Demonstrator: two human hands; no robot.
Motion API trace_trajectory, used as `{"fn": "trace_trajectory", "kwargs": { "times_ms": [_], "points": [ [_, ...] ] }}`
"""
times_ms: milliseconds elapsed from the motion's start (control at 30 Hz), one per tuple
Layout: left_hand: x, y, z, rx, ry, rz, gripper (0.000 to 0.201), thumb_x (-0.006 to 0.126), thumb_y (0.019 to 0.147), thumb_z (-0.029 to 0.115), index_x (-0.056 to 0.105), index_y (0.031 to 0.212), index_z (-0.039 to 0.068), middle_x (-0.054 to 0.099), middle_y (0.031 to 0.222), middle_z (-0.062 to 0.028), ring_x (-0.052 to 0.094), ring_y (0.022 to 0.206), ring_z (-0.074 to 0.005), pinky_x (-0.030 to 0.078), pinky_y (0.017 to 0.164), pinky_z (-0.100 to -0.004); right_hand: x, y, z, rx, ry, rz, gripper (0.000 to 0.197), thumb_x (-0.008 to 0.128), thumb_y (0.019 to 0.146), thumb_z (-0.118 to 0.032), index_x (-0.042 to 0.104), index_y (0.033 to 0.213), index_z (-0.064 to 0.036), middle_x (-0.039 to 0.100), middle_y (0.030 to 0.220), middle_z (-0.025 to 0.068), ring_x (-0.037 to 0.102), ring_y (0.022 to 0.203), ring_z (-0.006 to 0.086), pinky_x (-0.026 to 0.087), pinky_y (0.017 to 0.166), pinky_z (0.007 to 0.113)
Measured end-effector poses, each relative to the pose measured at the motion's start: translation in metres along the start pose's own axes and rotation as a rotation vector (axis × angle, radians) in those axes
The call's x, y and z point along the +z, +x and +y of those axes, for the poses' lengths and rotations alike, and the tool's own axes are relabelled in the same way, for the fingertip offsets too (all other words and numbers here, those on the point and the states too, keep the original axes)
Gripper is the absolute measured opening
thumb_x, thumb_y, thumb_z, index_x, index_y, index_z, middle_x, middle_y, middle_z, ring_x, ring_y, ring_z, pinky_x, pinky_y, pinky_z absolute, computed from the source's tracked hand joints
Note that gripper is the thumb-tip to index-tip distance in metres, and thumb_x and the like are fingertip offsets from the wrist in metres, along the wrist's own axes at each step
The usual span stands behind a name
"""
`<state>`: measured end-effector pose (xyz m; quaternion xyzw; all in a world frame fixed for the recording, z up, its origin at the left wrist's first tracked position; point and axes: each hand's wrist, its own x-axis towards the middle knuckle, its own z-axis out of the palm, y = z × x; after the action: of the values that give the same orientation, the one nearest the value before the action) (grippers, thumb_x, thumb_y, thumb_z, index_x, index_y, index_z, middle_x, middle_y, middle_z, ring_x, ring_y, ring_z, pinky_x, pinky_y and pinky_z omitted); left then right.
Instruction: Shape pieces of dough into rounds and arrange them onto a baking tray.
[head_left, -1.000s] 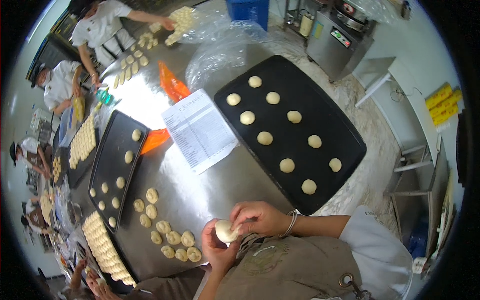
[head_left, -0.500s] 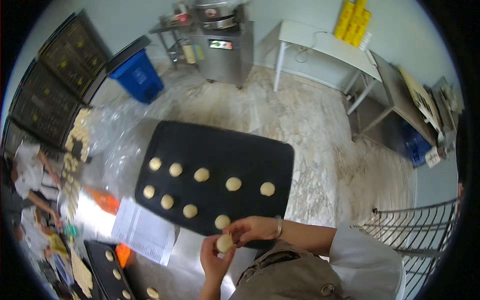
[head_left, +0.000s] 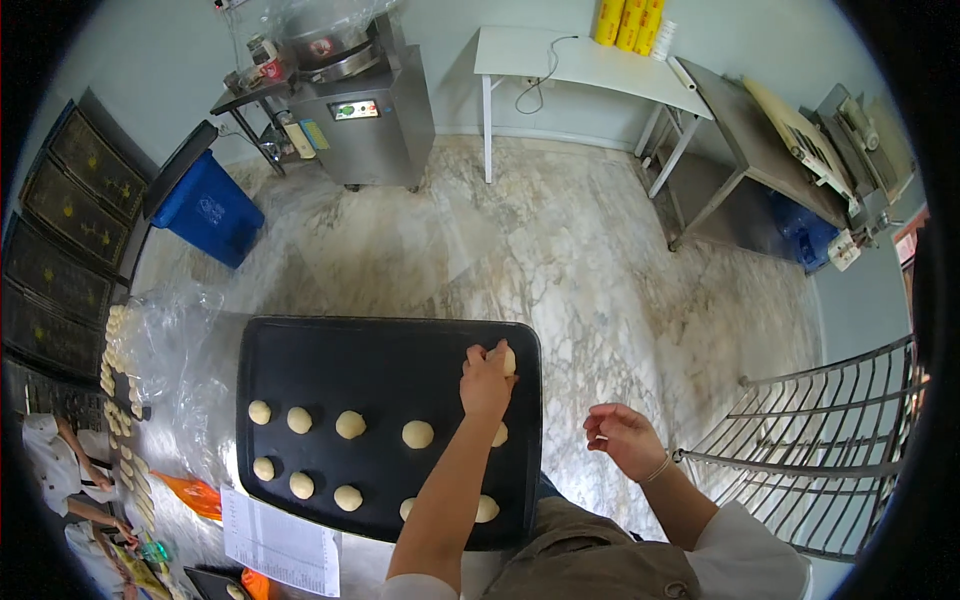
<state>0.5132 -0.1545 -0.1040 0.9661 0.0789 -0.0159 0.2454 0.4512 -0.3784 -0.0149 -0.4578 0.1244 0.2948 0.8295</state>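
Note:
My left hand (head_left: 487, 385) reaches across a black baking tray (head_left: 330, 350) to its far right part, fingers closed round a pale dough ball (head_left: 509, 361) at the tray's surface. Off the tray's right side, my right hand (head_left: 625, 440) hangs in the air, empty, fingers loosely bent and apart. Two rows of round dough balls (head_left: 350, 424) lie on the tray's nearer half. One ball (head_left: 486, 509) sits near the front right corner. My left forearm partly covers two others.
A printed sheet (head_left: 280, 540) and an orange bag (head_left: 190, 494) lie left of the tray, near clear plastic film (head_left: 180, 370). Co-workers (head_left: 60, 460) stand at far left beside more dough pieces. A metal rack (head_left: 820, 450) stands right; a blue bin (head_left: 210, 210) stands beyond.
My hands have parted from the ball held between them near the front edge. The left has moved forward over the tray, the right out rightward. A ball now lies near the front right corner.

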Motion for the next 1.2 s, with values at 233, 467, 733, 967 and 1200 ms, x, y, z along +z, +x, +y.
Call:
{"fn": "trace_trajectory", "kwargs": {
  "times_ms": [233,467,733,967,1200],
  "points": [
    [-0.059,-0.032,0.001,-0.07,-0.086,-0.053,0.084,0.072,0.068,0.025,0.025,0.137,0.019,0.036,0.129,-0.0207,0.056,0.093,-0.0328,0.048,0.079,-0.039,0.026,0.072,0.014,-0.358,-0.966,-0.109,0.029,0.056,0.08,-0.004,0.052,0.108,-0.0027,0.057,0.101,0.0133,0.057,0.091,0.0241,0.046,0.08,0.032],
    [-0.086,-0.215,-0.053,-0.46,-0.616,0.295,0.04,0.06,0.077,0.013,0.05,0.116,0.007,0.058,0.103,-0.0123,0.06,0.085,-0.0255,0.048,0.074,-0.0343,0.056,0.157,0.037,-0.704,-1.931,-0.275,0.036,0.067,0.06,-0.006,0.06,0.096,-0.0056,0.055,0.104,0.0186,0.047,0.105,0.0343,0.037,0.091,0.042],
    [-0.011,-0.488,-0.032,-1.424,-1.028,0.909,0.036,0.054,0.08,0.005,0.05,0.115,0.001,0.06,0.101,-0.0112,0.06,0.085,-0.0175,0.049,0.072,-0.0284,0.225,0.013,0.177,-0.533,-1.415,-1.272,0.023,0.057,0.069,-0.005,0.058,0.093,-0.003,0.057,0.092,0.0135,0.055,0.089,0.0304,0.044,0.08,0.038],
    [0.001,-0.55,0.037,-1.573,-1.517,1.763,0.03,0.052,0.082,0.007,0.049,0.112,0.003,0.057,0.1,-0.0092,0.057,0.084,-0.0178,0.047,0.07,-0.0299,0.196,-0.172,0.412,0.164,-1.754,-2.014,0.032,0.056,0.079,-0.02,0.059,0.1,0.0029,0.061,0.097,0.0205,0.059,0.087,0.0352,0.046,0.078,0.038],
    [0.002,-0.586,0.042,-1.465,-1.583,2.063,0.024,0.053,0.084,0.009,0.051,0.108,0.006,0.057,0.096,-0.0065,0.055,0.087,-0.019,0.045,0.073,-0.0325,0.165,-0.243,0.497,0.609,-1.475,-0.929,0.036,0.059,0.072,-0.017,0.052,0.102,0.0,0.059,0.094,0.017,0.06,0.082,0.0315,0.049,0.07,0.042]
  ]
}}
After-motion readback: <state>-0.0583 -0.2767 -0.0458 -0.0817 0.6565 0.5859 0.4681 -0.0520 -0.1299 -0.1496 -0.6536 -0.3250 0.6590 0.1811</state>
